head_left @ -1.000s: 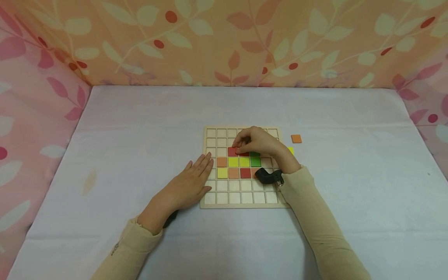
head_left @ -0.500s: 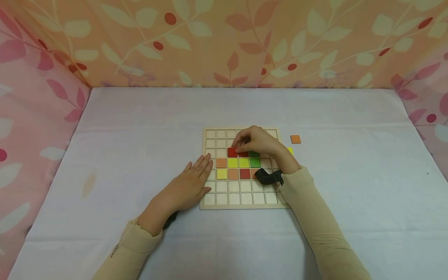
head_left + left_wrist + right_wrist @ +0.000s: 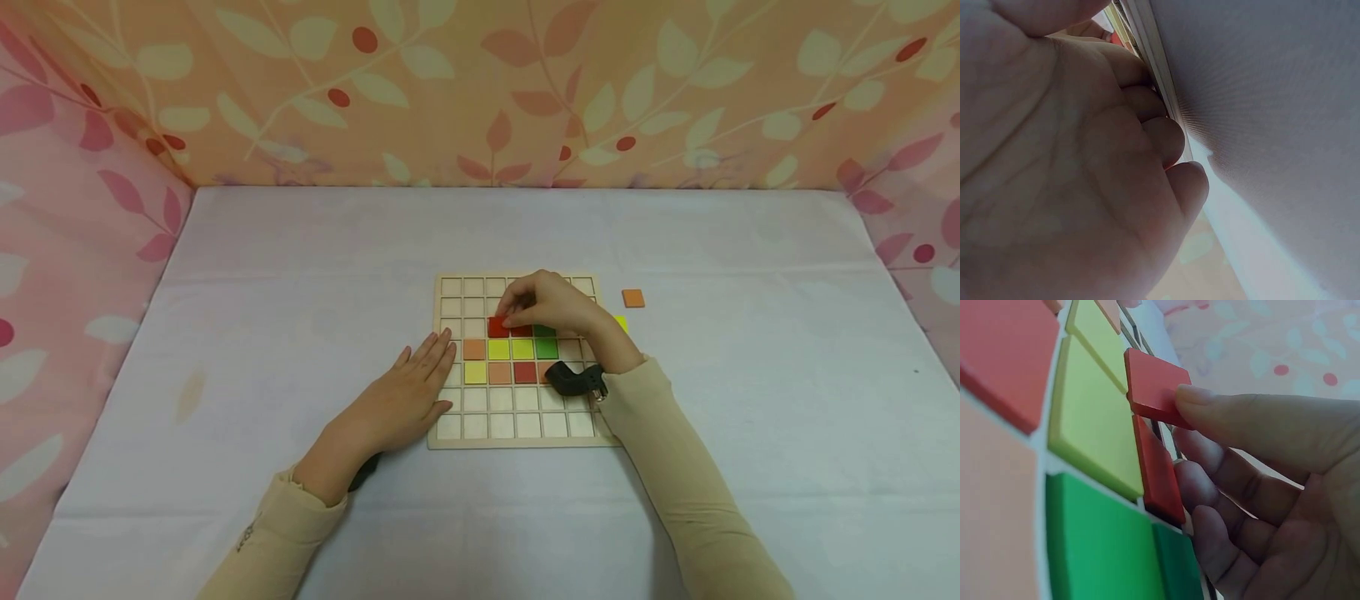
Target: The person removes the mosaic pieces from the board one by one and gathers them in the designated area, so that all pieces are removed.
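One hand (image 3: 553, 303), the right, pinches a red tile (image 3: 1153, 386).

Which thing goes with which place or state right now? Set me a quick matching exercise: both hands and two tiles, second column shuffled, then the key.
Things:
1. Left hand
2. Right hand
3. Bright orange square tile
4. Bright green square tile

Places or states:
A. Lying on the white cloth, off the wooden grid board
B. Set in the board, beside a yellow square tile
C. Pinching a red square tile
D. Resting at the board's left edge

Pairs: 1-D; 2-C; 3-A; 4-B.
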The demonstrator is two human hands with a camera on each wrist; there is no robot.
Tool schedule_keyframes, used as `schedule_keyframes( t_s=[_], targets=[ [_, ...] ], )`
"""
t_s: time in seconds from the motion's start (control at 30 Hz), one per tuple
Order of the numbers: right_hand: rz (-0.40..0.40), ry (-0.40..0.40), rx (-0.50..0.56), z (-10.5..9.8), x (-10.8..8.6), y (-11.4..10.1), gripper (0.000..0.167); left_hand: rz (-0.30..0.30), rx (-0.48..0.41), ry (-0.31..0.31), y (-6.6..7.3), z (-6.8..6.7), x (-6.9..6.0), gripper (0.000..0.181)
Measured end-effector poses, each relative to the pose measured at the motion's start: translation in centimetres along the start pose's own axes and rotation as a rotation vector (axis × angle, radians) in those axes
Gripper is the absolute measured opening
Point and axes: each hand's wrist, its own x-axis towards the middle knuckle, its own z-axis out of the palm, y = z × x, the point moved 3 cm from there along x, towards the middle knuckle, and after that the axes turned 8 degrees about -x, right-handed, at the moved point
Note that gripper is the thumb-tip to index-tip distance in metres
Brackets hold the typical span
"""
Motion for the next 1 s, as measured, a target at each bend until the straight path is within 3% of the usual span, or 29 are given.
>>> schedule_keyframes(
  t_s=[0.3, 0.53, 1.0],
  targets=[
    [-0.034, -0.032, 0.050, 0.10, 0.00, -0.50, 0.007, -0.002, 0.000, 0.002, -0.04, 0.02, -0.11, 0.069],
    [-0.034, -0.013, 0.047, 0.04, 0.00, -0.70, 0.007, -0.002, 0.000, 0.003, -0.05, -0.02, -0.19, 0.068],
    [0.028, 0.038, 0.072, -0.42, -0.91, -0.19, 0.008, 0.007, 0.007, 0.006, -0.10, 0.03, 0.00, 0.069]
  ],
)
